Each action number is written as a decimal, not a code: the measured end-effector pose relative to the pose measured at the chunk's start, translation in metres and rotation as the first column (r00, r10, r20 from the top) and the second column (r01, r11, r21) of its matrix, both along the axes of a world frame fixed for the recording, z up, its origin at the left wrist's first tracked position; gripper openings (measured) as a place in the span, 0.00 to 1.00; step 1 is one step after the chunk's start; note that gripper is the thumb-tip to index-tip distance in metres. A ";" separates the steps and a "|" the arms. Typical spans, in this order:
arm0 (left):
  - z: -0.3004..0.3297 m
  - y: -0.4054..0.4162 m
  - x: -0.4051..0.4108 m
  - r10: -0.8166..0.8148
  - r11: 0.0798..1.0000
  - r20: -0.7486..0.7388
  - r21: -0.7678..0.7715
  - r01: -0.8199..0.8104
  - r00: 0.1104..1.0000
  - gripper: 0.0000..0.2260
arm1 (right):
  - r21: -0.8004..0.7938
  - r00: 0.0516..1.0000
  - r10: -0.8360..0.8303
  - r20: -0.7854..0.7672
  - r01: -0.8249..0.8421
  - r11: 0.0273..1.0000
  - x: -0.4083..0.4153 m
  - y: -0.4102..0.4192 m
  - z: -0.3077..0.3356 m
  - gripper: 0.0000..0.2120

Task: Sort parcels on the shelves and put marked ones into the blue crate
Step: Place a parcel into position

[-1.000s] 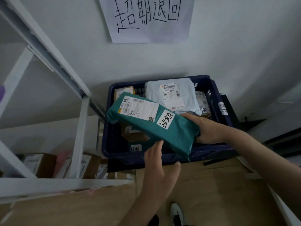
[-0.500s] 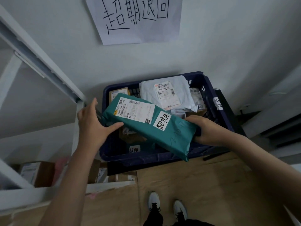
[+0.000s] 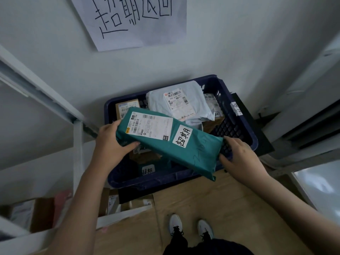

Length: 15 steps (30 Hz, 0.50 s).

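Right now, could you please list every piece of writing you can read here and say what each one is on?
"超期退回": handwritten on the paper sign on the wall.
"超期": white sticker on the green parcel, held at its ends by the left hand and right hand.
"超期", upside down: sticker on a teal parcel inside the blue crate.
Shipping labels' print and the tag on the crate's rim: too small or blurred.

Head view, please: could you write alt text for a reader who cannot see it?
Two hands hold a green parcel over a blue crate of parcels: left hand grips its left end, right hand its right. A handwritten white sticker marks it. A paper sign hangs on the wall above.
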<state>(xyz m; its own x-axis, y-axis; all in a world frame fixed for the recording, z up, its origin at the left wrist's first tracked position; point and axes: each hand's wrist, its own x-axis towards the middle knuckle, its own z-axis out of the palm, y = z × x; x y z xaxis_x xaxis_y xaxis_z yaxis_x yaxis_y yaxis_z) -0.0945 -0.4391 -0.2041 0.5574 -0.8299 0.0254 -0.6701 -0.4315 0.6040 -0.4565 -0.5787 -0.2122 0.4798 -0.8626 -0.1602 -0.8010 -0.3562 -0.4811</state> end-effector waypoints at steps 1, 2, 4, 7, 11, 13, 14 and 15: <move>0.000 0.000 -0.001 -0.008 1.000 0.007 -0.003 0.008 1.000 0.38 | -0.013 0.999 -0.040 0.007 0.041 0.999 0.000 0.004 0.000 0.27; 0.000 0.000 -0.003 -0.014 1.000 0.013 -0.009 0.015 1.000 0.38 | 0.002 0.996 -0.077 0.039 0.077 0.997 0.001 0.007 0.001 0.22; -0.001 0.002 -0.006 -0.023 0.999 0.032 -0.024 0.024 0.999 0.37 | 0.104 0.979 -0.139 0.147 0.125 0.987 0.003 0.013 0.006 0.09; -0.006 0.008 -0.010 -0.020 0.997 0.034 -0.074 0.023 0.999 0.35 | 0.183 0.970 -0.130 0.206 0.092 0.979 0.009 0.020 0.014 0.14; -0.014 0.025 -0.021 0.015 0.992 0.006 -0.129 -0.014 1.000 0.33 | 0.114 0.999 0.001 0.034 -0.005 0.993 0.015 0.015 0.018 0.33; -0.018 0.036 -0.031 0.069 0.990 -0.021 -0.125 -0.071 0.997 0.32 | 0.121 1.000 0.031 0.001 -0.031 0.992 0.020 0.009 0.024 0.40; -0.018 0.041 -0.036 0.088 0.989 -0.030 -0.114 -0.091 0.996 0.32 | 0.114 0.999 0.044 -0.009 -0.043 0.993 0.023 0.006 0.027 0.42; -0.017 0.045 -0.041 0.097 0.990 -0.025 -0.104 -0.099 0.995 0.32 | 0.101 0.998 0.058 -0.022 -0.056 0.993 0.025 0.002 0.029 0.43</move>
<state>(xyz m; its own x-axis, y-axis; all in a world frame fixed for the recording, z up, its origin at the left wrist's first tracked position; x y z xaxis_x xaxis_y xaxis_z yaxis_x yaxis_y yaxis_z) -0.1352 -0.3938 -0.2215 0.6371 -0.7647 0.0971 -0.6149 -0.4282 0.6623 -0.4310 -0.5767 -0.1835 0.5226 -0.8128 -0.2574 -0.7930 -0.3525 -0.4969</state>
